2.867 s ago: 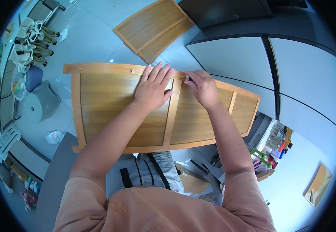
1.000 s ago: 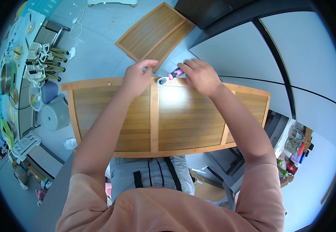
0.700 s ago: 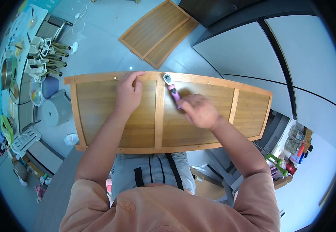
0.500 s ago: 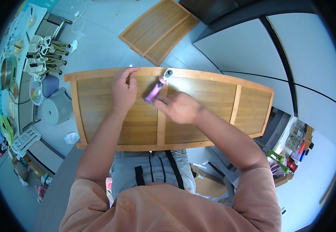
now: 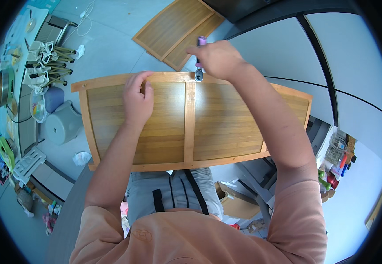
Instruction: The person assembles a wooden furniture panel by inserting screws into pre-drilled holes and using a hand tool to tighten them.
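A framed wooden panel [image 5: 164, 119] lies across my lap, with light rails around darker slatted boards. At its far rail stands a ratchet wrench [image 5: 199, 75], its round head on the rail and its purple handle pointing away from me. My right hand [image 5: 221, 59] is closed over the handle, with a fingertip showing on its left side. Whatever lies under the wrench head is hidden. Left of the wrench, my left hand [image 5: 137, 97] grips the far rail, fingers bent at the edge and thumb on the near side.
More wooden panels [image 5: 173, 31] lie on the floor beyond. To the left are a grey stool [image 5: 63, 123], folding stools [image 5: 48, 64] and a cluttered counter. White cabinets [image 5: 283, 53] stand at the right, near a box of odds and ends [image 5: 338, 163]. An open cardboard box [image 5: 239, 204] sits below the panel.
My right hand has swung the wrench handle from the near side of the rail to beyond the far edge. My left hand stays on the rail.
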Demonstrator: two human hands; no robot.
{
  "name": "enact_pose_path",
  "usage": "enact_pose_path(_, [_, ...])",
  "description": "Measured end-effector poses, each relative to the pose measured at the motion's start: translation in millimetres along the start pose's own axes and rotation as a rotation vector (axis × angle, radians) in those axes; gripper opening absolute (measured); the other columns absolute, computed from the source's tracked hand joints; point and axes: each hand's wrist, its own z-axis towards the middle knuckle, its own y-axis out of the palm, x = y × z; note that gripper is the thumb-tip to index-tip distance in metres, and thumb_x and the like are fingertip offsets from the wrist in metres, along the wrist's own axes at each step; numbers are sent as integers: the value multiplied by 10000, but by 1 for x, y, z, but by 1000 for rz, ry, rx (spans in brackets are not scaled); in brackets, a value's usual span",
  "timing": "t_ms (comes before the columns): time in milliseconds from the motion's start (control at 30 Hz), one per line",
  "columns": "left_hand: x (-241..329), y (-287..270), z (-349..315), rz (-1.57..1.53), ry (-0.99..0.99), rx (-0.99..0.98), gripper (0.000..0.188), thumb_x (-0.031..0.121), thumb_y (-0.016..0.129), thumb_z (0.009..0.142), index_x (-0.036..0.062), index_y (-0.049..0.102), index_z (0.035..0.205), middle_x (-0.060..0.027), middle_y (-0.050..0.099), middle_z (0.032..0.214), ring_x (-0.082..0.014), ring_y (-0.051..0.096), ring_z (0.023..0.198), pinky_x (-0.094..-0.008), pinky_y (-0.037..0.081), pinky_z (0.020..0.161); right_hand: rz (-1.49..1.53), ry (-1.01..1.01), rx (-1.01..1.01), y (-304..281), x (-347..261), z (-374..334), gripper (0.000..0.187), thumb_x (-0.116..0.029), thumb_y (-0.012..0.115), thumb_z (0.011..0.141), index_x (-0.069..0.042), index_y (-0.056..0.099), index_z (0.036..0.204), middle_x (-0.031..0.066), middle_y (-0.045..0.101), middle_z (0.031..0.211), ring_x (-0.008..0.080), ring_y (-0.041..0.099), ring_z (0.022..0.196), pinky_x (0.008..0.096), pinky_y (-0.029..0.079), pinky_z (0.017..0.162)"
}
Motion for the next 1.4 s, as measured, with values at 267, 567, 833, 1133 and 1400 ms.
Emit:
enact_pose_path(267, [8,3,0,72,148,-52,218,10,557,844,51,638,1043,-109,651,1077,-305,572,1044,-388,461,910,244,107,266,62,20,-80,315,-136,592,841,-140,609,1155,114,693,983,291,674,809,393,554,691])
enact_pose_path(567, [2,1,-6,146,234,-84,210,21,581,840,61,631,1041,-92,648,1076,-309,573,1016,-394,468,881,315,328,252,85,-12,-116,464,-108,601,809,-138,544,1268,108,650,1066,275,675,735,388,568,641])
enact_pose_path(833, [-14,4,-13,162,278,-71,224,13,600,805,59,628,1023,-100,639,1059,-317,576,996,-405,467,868,319,-77,242,79,-80,-99,552,-109,589,802,-145,472,1340,107,655,939,244,655,646,356,547,544])
enact_pose_path(1133, [-15,1,-15,153,256,-29,253,14,594,811,63,619,1057,-108,638,1055,-327,573,993,-416,465,857,143,-12,238,49,-97,5,252,-170,581,841,-75,580,1074,78,644,674,244,654,585,366,505,465])
enact_pose_path(1400, [-4,6,-12,164,264,-39,296,34,597,822,72,597,1115,-120,625,1094,-334,565,1013,-418,469,870,-118,212,385,20,-22,43,229,-214,653,831,-160,676,1053,77,638,1083,227,621,1002,372,489,828])
